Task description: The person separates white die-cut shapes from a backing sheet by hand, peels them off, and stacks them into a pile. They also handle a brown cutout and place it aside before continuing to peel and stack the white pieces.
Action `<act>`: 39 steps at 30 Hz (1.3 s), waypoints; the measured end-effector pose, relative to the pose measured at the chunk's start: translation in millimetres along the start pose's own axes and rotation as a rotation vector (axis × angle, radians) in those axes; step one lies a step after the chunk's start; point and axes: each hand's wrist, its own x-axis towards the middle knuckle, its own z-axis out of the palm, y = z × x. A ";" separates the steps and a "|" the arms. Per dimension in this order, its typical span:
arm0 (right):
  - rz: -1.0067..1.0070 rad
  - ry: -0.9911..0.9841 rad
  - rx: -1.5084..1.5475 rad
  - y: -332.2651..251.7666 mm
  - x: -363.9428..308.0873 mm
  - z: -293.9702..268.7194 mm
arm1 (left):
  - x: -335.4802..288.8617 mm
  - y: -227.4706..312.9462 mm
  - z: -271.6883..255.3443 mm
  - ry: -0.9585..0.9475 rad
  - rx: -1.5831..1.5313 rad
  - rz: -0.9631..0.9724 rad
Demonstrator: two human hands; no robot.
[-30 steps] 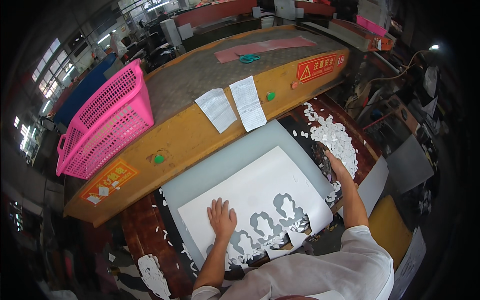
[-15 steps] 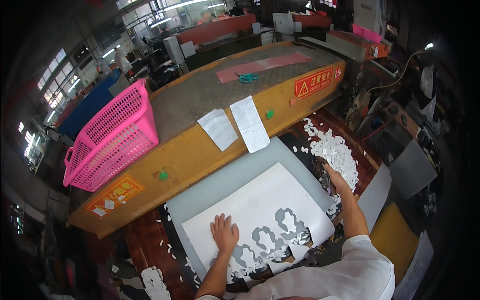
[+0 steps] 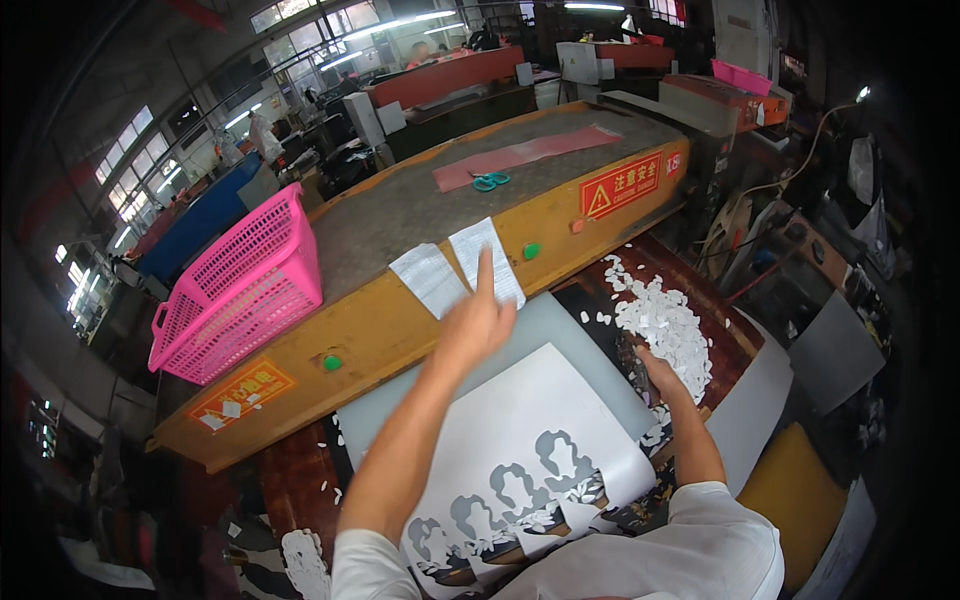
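Note:
My left hand [image 3: 478, 318] is raised in front of the yellow beam, its index finger stretched up over a printed paper slip [image 3: 480, 240] and the other fingers curled with nothing in them. I cannot tell whether the fingertip touches the paper. A second slip [image 3: 424, 272] hangs beside it, partly behind my hand. On the right, my right hand [image 3: 657, 370] grips what looks like a dark cutting die [image 3: 632, 362], mostly hidden, at the edge of the pale cutting board [image 3: 590, 365]. Below lies a white sheet [image 3: 540, 400] with several curved shapes cut out along its near side.
White cut pieces [image 3: 668, 325] are heaped right of the board. A pink basket [image 3: 240, 285] and teal scissors [image 3: 490, 182] rest on the yellow machine beam [image 3: 390, 315], which has green buttons on its front. More white pieces [image 3: 305, 562] lie at lower left.
My left hand has lifted off the white sheet and moved up and forward to the paper slips, index finger now out. The right hand stays at the dark die. The view has shifted slightly.

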 end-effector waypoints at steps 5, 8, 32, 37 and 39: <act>-0.006 0.001 -0.059 4.3 5.7 -4.9 | 63.5 72.0 -30.0 0.038 -0.162 -0.002; -0.034 -0.004 -0.106 1.7 4.1 -7.9 | 40.2 36.6 30.6 0.095 -0.136 0.099; -0.014 -0.137 -0.136 2.0 19.5 -27.4 | -322.0 -135.5 215.8 0.311 0.475 -0.647; 0.115 -0.040 -0.145 1.1 39.8 -30.4 | -308.7 -153.3 219.3 0.438 0.488 -0.517; -0.003 -0.249 0.160 -4.0 36.8 -28.4 | -310.0 -158.7 220.2 0.424 0.521 -0.628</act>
